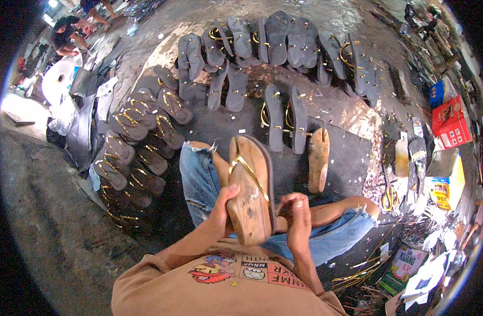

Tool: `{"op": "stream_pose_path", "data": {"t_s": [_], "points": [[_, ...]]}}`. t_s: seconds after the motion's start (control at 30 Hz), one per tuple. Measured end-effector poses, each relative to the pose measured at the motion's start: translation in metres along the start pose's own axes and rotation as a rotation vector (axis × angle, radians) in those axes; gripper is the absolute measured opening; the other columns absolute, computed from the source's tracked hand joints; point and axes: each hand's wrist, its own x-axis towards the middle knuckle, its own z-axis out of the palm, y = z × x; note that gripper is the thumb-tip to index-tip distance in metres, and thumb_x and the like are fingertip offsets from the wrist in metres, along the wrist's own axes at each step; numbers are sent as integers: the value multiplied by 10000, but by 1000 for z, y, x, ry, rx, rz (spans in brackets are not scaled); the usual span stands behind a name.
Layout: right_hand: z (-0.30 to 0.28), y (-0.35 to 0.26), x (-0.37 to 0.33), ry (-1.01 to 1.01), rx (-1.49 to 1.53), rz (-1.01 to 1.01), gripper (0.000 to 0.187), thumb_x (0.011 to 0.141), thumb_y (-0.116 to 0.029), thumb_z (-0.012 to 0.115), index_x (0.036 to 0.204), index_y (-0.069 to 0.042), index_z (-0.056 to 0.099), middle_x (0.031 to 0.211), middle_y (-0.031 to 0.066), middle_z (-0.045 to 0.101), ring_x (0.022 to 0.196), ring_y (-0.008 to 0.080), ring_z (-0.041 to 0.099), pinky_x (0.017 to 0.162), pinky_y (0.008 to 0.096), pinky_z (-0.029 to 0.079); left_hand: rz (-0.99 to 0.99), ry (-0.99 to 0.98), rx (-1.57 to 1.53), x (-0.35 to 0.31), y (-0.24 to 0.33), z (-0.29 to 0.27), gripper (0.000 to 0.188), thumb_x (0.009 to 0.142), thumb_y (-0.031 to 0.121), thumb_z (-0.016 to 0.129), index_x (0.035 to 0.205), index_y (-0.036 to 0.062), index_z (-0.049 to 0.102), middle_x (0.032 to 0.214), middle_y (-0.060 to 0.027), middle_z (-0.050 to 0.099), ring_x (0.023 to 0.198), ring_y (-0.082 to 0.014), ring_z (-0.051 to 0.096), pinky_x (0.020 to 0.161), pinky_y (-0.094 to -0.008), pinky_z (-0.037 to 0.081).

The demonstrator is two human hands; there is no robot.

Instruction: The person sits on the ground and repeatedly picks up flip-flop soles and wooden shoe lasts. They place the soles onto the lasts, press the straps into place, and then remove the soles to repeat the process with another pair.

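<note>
My left hand (220, 209) is closed around the side of a wooden foot-shaped last (251, 218), its thumb on the wood. A dark flip-flop sole (271, 179) lies along the far side of the last. Its gold V-shaped strap (256, 181) runs over the top of the wood. Close to the sole's right edge is my right hand (299, 218), its fingers curled in; what they hold, if anything, is hidden. A second wooden last (319, 160) lies on the dark mat in front of my right knee.
Two grey soles (274, 118) with gold straps lie ahead, and several more soles (278, 39) form an arc beyond. Finished-looking flip-flops (131, 124) are grouped at left. On the right are a red box (451, 122), a tin (407, 266) and gold strips (360, 275). Another person (68, 34) sits far left.
</note>
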Motion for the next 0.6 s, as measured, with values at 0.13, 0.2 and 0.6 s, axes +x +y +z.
{"op": "stream_pose_path", "data": {"t_s": [0.13,0.2,0.6], "points": [[20,-5,-38,9,-283,68,451,1157,-386,485,1100,5,703,963,72,708,887,119,601,770,318,498,-138,-94,-212,-14,-32,-37,729,941,566,637,1412,12,591,1295,-191,716,1147,-332,720,1048,-506,558],[14,3,-50,-92,-70,125,433,1137,-389,531,967,-28,700,807,25,659,710,105,565,629,298,456,-146,-306,-463,-31,-32,-37,747,932,569,650,1423,10,590,1311,-190,712,1145,-339,717,1039,-512,561],[-5,29,-60,-37,223,378,214,1009,-155,675,1189,-39,663,969,77,728,873,224,717,769,364,608,109,-903,99,-31,-2,19,1092,778,353,839,1630,-35,277,1563,-195,494,1442,-268,489,1218,-425,362]]}}
